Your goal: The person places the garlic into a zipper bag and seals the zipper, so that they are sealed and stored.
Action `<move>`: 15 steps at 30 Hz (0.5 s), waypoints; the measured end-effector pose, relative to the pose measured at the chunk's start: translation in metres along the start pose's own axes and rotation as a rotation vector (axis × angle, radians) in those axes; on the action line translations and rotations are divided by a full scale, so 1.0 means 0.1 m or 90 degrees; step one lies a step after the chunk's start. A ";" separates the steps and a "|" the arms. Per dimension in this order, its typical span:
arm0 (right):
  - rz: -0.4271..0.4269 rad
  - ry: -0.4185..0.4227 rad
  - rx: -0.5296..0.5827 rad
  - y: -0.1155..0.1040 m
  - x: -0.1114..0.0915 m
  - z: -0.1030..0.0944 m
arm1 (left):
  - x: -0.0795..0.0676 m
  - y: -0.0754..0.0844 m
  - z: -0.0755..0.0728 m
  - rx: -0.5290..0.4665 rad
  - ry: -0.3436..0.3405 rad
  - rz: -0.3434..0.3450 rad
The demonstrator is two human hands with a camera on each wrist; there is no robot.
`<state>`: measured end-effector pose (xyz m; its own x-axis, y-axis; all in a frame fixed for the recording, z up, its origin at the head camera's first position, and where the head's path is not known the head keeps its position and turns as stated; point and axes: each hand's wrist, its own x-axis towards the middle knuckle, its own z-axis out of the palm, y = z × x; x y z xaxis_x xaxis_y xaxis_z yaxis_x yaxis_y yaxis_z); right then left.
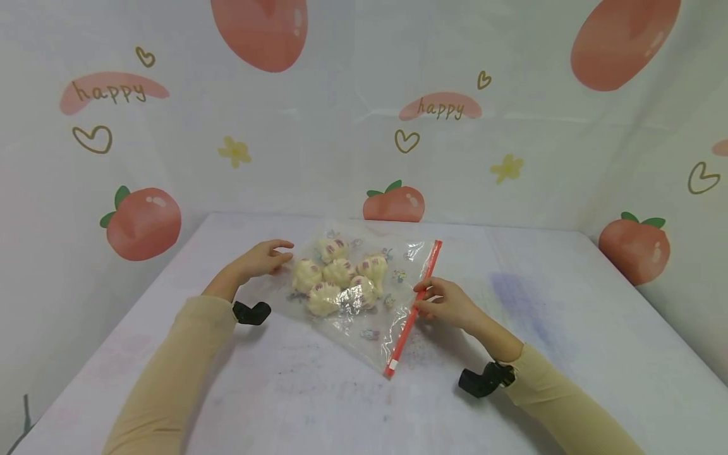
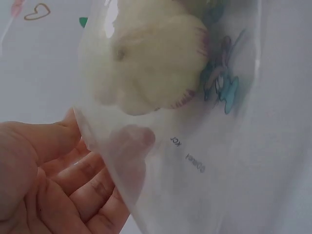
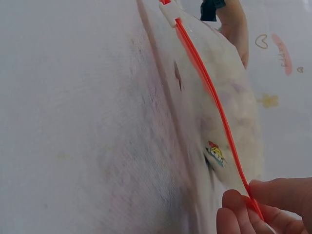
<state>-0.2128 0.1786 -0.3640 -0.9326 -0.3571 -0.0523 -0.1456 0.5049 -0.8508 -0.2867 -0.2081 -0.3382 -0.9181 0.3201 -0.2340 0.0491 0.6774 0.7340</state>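
A clear zipper bag (image 1: 364, 335) with a red closure strip (image 1: 406, 335) lies at a slant on the table. Several garlic bulbs (image 1: 339, 273), pale with purple streaks, sit together inside it. My right hand (image 1: 446, 305) pinches the red strip between thumb and fingers partway along; in the right wrist view the strip runs up from those fingertips to a white slider (image 3: 169, 13). At the bag's left edge is my left hand (image 1: 258, 260), its thumb apart from its fingers. In the left wrist view one fingertip (image 2: 139, 139) shows through the plastic below a garlic bulb (image 2: 151, 63).
The white table (image 1: 318, 404) has faint purple stains and a blue smudge on the right. Behind it hangs a pale backdrop (image 1: 330, 145) printed with red fruit, hearts and lettering. A black wrist camera (image 1: 483, 379) sits below my right hand, another (image 1: 251, 312) below my left.
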 end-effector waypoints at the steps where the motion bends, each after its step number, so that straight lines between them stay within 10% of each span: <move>1: 0.000 0.001 0.003 0.01 0.00 -0.01 | 0.00 -0.01 0.01 0.002 -0.001 0.001; 15: 0.031 0.034 0.016 0.14 0.03 -0.23 | -0.10 0.04 0.14 -0.065 -0.108 0.018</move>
<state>-0.2252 0.2027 -0.3635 -0.9549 -0.2896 -0.0662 -0.0921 0.5004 -0.8609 -0.2717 -0.1991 -0.3418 -0.8367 0.4516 -0.3099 0.0265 0.5986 0.8006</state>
